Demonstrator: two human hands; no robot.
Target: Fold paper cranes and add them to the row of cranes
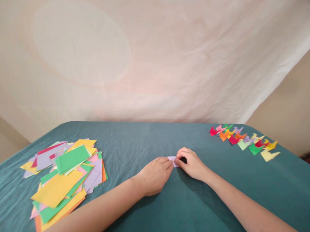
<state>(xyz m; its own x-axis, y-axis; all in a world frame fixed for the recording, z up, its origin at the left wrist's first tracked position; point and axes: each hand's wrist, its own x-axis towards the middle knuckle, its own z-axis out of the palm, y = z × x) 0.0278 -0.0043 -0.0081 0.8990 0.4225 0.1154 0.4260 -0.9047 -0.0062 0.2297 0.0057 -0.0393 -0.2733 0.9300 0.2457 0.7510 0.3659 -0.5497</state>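
Note:
A small piece of lilac paper (172, 160) lies on the table between my two hands, partly hidden under the fingers. My left hand (156, 174) rests over its left end, with the fingers together and pressing it down. Thumb and index finger of my right hand (191, 163) pinch the paper's right edge, and the other fingers are curled. How the paper is folded is too small to make out.
A loose heap of coloured paper sheets (61, 189) spreads over the table's left side, beside my left forearm. Several small folded paper birds (255, 149) stand in rows at the back right. Teal cloth (133, 139) covers the table; a pale sheet (157, 61) hangs behind it.

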